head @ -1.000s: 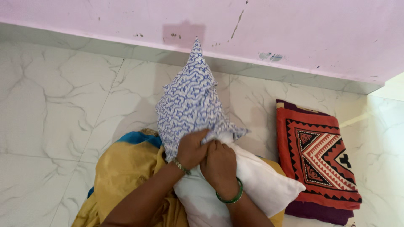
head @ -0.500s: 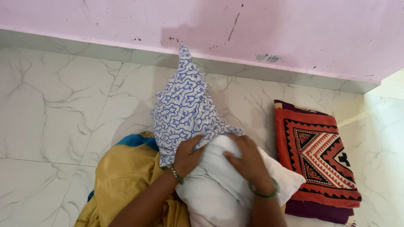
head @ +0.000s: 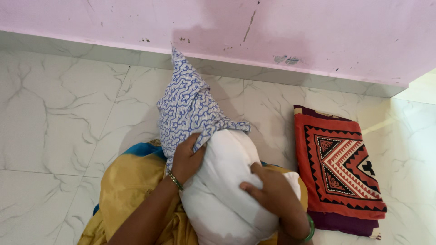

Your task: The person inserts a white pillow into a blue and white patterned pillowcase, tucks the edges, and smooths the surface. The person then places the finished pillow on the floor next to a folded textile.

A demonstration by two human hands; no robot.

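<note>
A white pillow rests on my lap, its far end tucked into a blue-and-white patterned pillow cover that stands up to a point near the wall. My left hand grips the open edge of the cover against the pillow's left side. My right hand presses flat on the pillow's right side, with a green bangle at the wrist. A thin bracelet circles my left wrist.
A folded red, black and purple patterned cloth lies on the white marble floor to my right. A pink wall with a grey skirting runs across the back. My yellow and blue garment covers my lap.
My right hand slid from the cover's edge down the pillow's right side. The pillow rose more upright, and the cover's tip swung left.
</note>
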